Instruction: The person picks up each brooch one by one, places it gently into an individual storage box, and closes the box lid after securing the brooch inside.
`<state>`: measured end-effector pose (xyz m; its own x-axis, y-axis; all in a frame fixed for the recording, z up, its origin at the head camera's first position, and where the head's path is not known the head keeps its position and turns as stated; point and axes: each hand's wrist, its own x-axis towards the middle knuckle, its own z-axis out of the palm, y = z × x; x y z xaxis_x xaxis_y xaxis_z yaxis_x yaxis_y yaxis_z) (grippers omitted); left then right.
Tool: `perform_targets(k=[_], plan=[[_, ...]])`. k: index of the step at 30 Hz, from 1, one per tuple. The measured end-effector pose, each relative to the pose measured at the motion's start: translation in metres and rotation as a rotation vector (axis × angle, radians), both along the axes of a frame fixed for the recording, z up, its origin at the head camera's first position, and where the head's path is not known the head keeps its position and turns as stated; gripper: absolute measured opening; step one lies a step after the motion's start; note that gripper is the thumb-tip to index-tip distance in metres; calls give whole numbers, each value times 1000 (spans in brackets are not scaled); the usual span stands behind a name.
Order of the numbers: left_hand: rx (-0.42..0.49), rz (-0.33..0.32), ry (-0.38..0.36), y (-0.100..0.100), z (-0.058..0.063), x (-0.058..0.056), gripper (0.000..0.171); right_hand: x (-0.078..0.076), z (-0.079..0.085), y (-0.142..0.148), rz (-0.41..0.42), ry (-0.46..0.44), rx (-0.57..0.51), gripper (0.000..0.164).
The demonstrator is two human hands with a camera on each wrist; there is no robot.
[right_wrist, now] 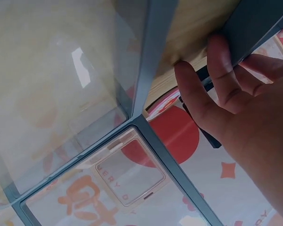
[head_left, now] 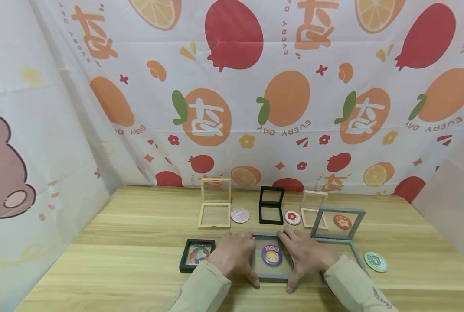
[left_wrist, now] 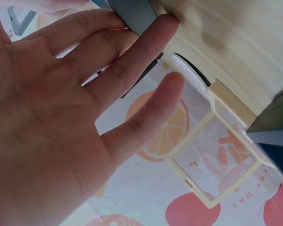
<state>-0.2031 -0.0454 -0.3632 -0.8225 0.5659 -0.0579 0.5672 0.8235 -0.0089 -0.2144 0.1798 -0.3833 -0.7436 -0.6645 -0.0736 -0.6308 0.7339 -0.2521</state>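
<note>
- Far left: small black frame [head_left: 184,255], 9 o'clock from the grey frame [head_left: 272,277] between my hands; its near right corner is lost behind my left arm.
- 10 o'clock: beige frame [head_left: 215,203], open; lilac badge [head_left: 240,215] at 11.
- Left hand [head_left: 235,253]: spread, thumb at near edge, forefinger at far edge, holding the frame between. Thumb cut off in the wrist view.
- Centre: grey frame, purple badge [head_left: 272,255] within. Step, as I judge it: seating the frame. Next move probably calls for even pressure at both ends. Cannot tell whether it lies fully flat.
- 12 o'clock: black frame [head_left: 271,206], open; flower badge [head_left: 292,217] at 1.
- Right hand [head_left: 306,251]: likewise spread, gripping the right end.
- Toward 2: cream frame [head_left: 314,209], partly hidden.
- 3 o'clock: second grey frame [head_left: 338,239], open, partly under my sleeve; green badge [head_left: 376,261] beyond.
</note>
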Motion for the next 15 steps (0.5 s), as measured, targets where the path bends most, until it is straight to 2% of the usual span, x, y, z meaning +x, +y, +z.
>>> perform_targets(k=[9,15], plan=[[-25,-3,11,2,-1,2,83,3,1,0,-37,-66,-16,125],[-14,-15,26,1,-2,2,79,3,0,0,-37,-59,-19,124]])
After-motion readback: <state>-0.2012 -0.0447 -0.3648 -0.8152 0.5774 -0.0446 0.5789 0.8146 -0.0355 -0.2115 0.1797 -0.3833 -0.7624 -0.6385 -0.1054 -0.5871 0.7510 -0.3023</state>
